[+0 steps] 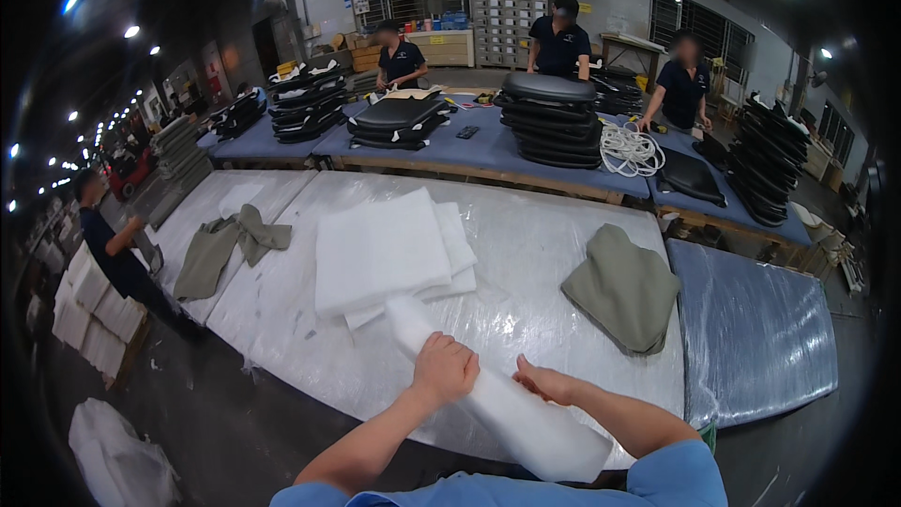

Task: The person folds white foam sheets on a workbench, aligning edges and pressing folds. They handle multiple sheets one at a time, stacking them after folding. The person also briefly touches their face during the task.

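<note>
A long white piece of soft padding [526, 418], folded or rolled lengthwise, slants from the table's middle down to my body. My left hand [446, 368] is closed around its upper part. Just right of it, my right hand [544, 381] is open, thumb raised and fingers partly curled; whether it touches the padding I cannot tell. Beyond the far end of the piece lies a stack of flat white padding sheets [380, 249]. These rest on a broad table wrapped in shiny clear plastic [526, 225].
Grey-green cloth pieces [624, 291] [221, 249] lie right and left of the stack. A blue plastic-wrapped surface [755, 329] adjoins on the right. Behind, a blue worktable [460, 145] bears black cushion stacks [551, 122] and white cord [631, 150]. Several people stand around, one at the left [117, 244].
</note>
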A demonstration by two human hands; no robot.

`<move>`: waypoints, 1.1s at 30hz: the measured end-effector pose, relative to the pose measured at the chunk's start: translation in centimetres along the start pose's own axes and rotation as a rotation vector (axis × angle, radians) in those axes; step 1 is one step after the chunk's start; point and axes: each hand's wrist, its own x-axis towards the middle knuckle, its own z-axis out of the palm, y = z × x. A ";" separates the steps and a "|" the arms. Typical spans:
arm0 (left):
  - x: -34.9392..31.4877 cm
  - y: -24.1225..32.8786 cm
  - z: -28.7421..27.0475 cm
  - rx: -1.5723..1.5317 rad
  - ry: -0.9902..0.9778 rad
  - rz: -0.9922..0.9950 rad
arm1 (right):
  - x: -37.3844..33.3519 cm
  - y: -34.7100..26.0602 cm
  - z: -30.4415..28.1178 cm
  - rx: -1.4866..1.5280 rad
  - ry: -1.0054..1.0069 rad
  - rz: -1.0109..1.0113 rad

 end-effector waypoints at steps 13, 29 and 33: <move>-4.0 -1.2 -2.0 0.025 0.025 -0.079 | 2.4 -7.1 9.1 0.060 0.126 -0.047; -1.3 -0.4 -1.8 0.010 0.037 -0.101 | 5.4 -4.5 6.7 -0.034 0.298 -0.424; -3.8 2.8 -0.9 -0.119 0.355 -0.464 | 5.0 -5.0 7.0 -0.063 0.241 -0.464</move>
